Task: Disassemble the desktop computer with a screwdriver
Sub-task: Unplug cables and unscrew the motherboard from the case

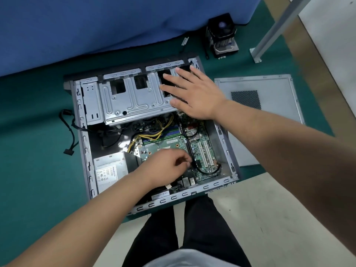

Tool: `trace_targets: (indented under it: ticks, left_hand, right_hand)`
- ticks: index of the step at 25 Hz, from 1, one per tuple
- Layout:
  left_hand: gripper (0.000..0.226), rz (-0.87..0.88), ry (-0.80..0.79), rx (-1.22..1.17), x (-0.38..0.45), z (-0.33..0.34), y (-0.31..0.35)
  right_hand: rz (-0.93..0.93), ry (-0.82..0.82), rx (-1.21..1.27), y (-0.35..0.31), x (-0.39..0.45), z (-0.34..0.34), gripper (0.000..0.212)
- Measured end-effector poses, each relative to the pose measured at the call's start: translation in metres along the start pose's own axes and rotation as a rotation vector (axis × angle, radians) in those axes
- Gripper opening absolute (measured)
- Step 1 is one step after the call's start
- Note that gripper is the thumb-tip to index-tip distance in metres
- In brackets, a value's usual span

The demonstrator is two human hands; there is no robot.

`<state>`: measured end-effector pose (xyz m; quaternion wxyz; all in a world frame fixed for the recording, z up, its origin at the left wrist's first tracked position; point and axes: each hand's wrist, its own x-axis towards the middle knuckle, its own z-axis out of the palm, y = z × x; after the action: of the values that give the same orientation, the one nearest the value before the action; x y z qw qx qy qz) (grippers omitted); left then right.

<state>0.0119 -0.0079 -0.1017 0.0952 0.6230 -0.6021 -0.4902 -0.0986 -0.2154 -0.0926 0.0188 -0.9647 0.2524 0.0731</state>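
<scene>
The opened desktop case (84, 143) lies on its side on the green floor mat. My right hand (194, 95) rests flat, fingers straight, on the right end of the metal drive cage (131, 99). My left hand (167, 166) is down over the green motherboard (173, 147), its fingers curled and pinching a black cable (208, 171) near the white expansion slots. The power supply (109, 172) sits in the near-left corner, with yellow wires (154, 132) running over the board. No screwdriver is in view.
The removed side panel (269, 112) lies to the right of the case. A cooler with fan and heatsink (223, 35) stands at the back by a blue cloth (96, 31). A loose cable (70, 132) trails off the case's left. A metal post (269, 33) rises at right.
</scene>
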Motion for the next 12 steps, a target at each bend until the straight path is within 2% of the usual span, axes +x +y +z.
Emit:
trace_targets:
  ticks: [3, 7, 10, 12]
  left_hand:
    - [0.023, 0.026, -0.109, 0.053, 0.024, 0.013, 0.012]
    - [0.027, 0.003, -0.171, 0.119, 0.054, 0.027, 0.039]
    - [0.033, -0.108, -0.218, 0.139, 0.076, 0.047, 0.059]
    - [0.022, -0.220, -0.194, 0.093, 0.088, 0.061, 0.067]
  right_hand:
    - [-0.015, 0.015, -0.001, 0.001, 0.001, 0.006, 0.065]
    - [-0.013, 0.019, -0.003, 0.002, 0.000, 0.006, 0.065]
    - [-0.015, 0.017, -0.006, 0.002, 0.000, 0.005, 0.066]
    - [-0.019, 0.022, 0.001, 0.002, 0.001, 0.005, 0.066]
